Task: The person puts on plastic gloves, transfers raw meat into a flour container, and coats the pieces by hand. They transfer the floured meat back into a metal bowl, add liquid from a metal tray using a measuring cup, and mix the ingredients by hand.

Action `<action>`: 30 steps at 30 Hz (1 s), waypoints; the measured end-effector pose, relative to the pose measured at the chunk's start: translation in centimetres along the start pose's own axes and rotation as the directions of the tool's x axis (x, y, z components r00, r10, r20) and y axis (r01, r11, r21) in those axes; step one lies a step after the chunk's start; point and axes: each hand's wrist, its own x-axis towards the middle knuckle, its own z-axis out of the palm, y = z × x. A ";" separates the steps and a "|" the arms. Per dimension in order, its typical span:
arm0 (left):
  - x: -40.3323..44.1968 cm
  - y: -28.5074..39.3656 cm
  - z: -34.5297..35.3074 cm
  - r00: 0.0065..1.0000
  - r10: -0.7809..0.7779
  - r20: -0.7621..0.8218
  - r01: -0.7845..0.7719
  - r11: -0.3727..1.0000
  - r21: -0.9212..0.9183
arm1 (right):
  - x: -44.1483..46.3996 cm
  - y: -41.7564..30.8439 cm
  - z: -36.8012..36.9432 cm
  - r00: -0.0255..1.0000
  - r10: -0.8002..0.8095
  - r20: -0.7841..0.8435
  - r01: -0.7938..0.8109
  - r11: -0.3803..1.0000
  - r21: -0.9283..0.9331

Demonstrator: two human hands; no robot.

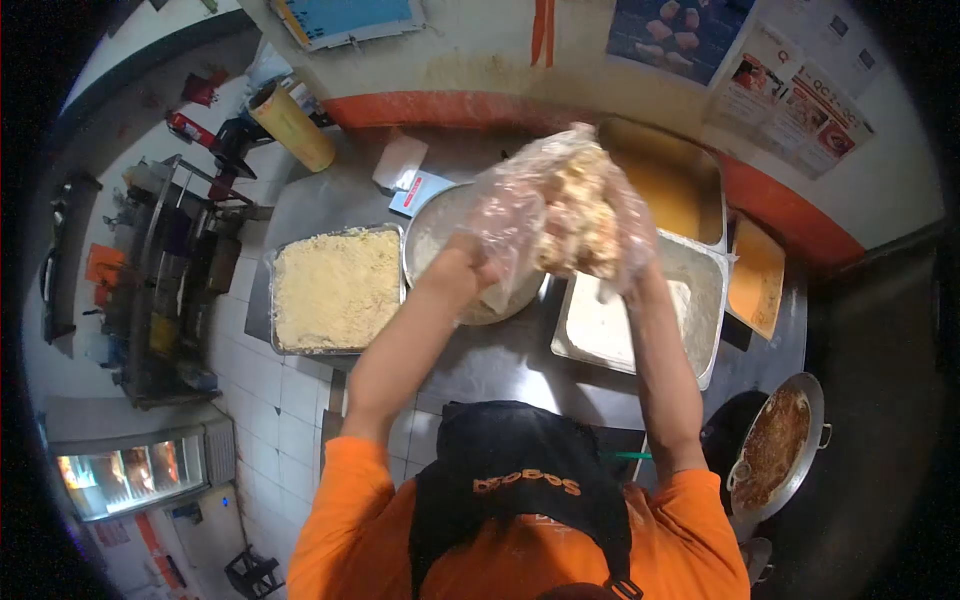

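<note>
A clear plastic bag [510,205] full of pale, lumpy pieces [580,220], which look like raw meat, is held up between my hands. My left hand [472,262] is closed on the bag's left side. On its right side my right hand [638,275] grips the plastic, its fingers partly hidden. Below the bag stands a round metal bowl [425,225] with whitish contents, partly covered by the bag. Under my right forearm is a metal pan [708,345] holding white powder [598,325].
A tray of yellowish crumbly powder [337,290] stands left of the bowl. Behind are a deep steel pan [690,190], a blue-and-white packet [420,193] and a yellow cylinder [290,125]. An orange-yellow tray [755,275] and a wok of brown contents [775,450] are at the right.
</note>
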 end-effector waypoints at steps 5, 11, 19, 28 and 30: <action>1.7 -4.5 6.1 0.920 -0.308 0.244 0.330 0.942 -0.055 | -3.7 -1.3 -9.7 0.970 0.022 -0.240 -0.054 0.990 -0.131; 1.4 -7.6 7.3 0.963 -0.174 0.203 0.117 0.957 0.264 | -7.2 3.0 -21.3 0.946 0.117 -0.302 -0.169 0.974 -0.153; 3.6 -3.0 0.1 0.992 -0.001 0.122 0.008 0.998 -0.058 | -5.6 4.3 -25.1 0.926 -0.109 -0.362 0.013 0.966 -0.259; 6.3 -3.3 -17.0 0.965 -0.162 -0.207 0.255 0.376 0.891 | -5.7 5.5 -19.9 0.969 -0.091 -0.231 -0.003 0.926 -0.378; 7.6 -4.5 -19.9 0.951 -0.261 -0.165 0.235 0.263 0.936 | -4.7 4.9 -14.5 0.993 0.090 -0.080 -0.115 0.904 -0.411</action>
